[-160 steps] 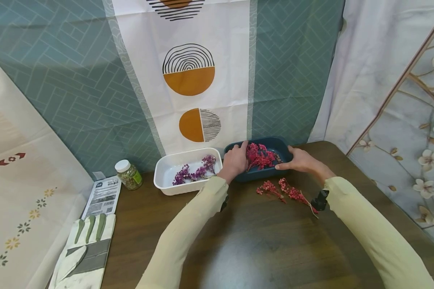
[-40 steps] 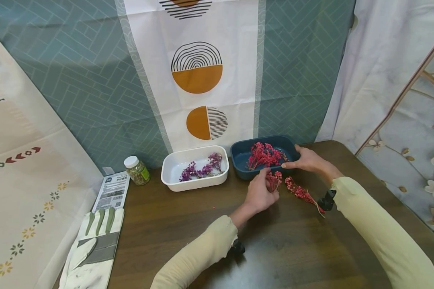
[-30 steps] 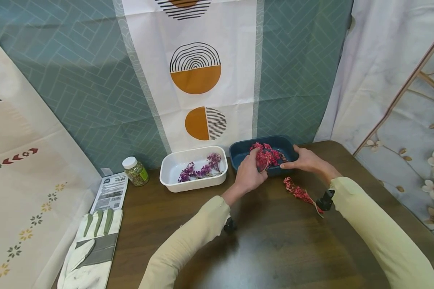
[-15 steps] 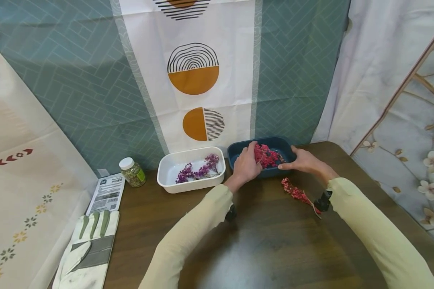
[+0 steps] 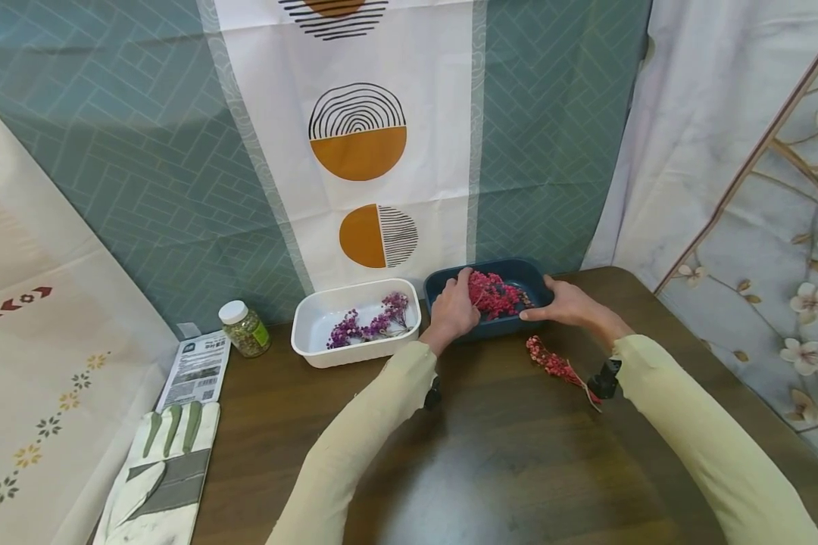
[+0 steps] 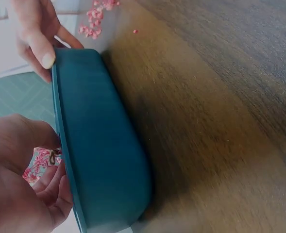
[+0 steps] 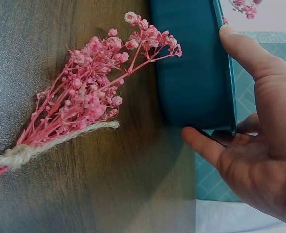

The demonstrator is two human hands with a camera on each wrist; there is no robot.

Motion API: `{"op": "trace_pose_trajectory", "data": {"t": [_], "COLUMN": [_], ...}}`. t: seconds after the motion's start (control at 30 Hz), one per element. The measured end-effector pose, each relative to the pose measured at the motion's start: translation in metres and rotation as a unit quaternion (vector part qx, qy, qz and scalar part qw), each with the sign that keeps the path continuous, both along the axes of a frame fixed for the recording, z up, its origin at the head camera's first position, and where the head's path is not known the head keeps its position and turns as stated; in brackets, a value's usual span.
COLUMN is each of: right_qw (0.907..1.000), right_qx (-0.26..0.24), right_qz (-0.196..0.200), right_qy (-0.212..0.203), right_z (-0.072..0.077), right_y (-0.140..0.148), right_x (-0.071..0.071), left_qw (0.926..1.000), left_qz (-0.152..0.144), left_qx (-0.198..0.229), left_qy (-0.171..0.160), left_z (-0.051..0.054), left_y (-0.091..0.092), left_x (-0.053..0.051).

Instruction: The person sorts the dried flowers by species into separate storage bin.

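Note:
In the head view my right hand (image 5: 571,304) grips the right end of a dark blue plastic tray (image 5: 494,327). Its thumb sits on the rim and its fingers go round the outside of the end wall (image 7: 196,73). My left hand (image 5: 453,309) reaches over the tray's left side, beside pink dried flowers (image 5: 496,294) lying inside. Close up, blossoms and a bit of tie (image 6: 52,156) show between its thumb and bent fingers. The rim hides those fingertips, so a hold is unclear. One twine-tied pink bunch (image 7: 87,90) lies on the table before the tray.
A white tray (image 5: 354,356) with purple dried flowers (image 5: 376,325) stands just left of the blue one. Farther left are a lidded jar (image 5: 245,330), a printed sheet (image 5: 194,371) and a work glove (image 5: 167,477). Patterned cloth (image 5: 538,151) hangs behind the table (image 5: 491,469).
My left hand has carried a pink bunch from the table into the blue tray, then shifted slightly left over it. The right hand keeps its grip on the tray's end.

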State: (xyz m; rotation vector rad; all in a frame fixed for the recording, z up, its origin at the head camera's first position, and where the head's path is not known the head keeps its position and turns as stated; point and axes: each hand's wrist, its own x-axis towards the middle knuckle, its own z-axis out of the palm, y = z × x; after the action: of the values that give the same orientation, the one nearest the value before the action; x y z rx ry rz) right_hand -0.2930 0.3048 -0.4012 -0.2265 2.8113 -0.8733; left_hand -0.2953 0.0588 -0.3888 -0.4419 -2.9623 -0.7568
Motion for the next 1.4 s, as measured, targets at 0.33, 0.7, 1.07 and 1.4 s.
{"op": "trace_pose_trajectory", "data": {"t": [0.33, 0.7, 1.07, 1.4], "right_qw": [1.0, 0.9999, 0.9998, 0.9996], "right_qx": [0.0, 0.012, 0.017, 0.02], "right_qz": [0.001, 0.004, 0.004, 0.006], "right_qy": [-0.001, -0.001, -0.012, -0.018], "right_z": [-0.001, 0.005, 0.009, 0.006], "right_y": [-0.003, -0.001, -0.003, -0.002], "right_x": [0.002, 0.001, -0.001, 0.0], "left_qw": [0.9982, 0.985, 0.9819, 0.9795], "left_qz": [-0.002, 0.05, 0.049, 0.113], "left_qx": [0.054, 0.132, 0.173, 0.136], "left_qy": [-0.028, 0.099, -0.06, -0.096], "left_z": [-0.008, -0.017, -0.047, -0.06], "left_y": [-0.002, 0.01, 0.067, 0.111], "left_x": [-0.002, 0.05, 0.128, 0.133]}}
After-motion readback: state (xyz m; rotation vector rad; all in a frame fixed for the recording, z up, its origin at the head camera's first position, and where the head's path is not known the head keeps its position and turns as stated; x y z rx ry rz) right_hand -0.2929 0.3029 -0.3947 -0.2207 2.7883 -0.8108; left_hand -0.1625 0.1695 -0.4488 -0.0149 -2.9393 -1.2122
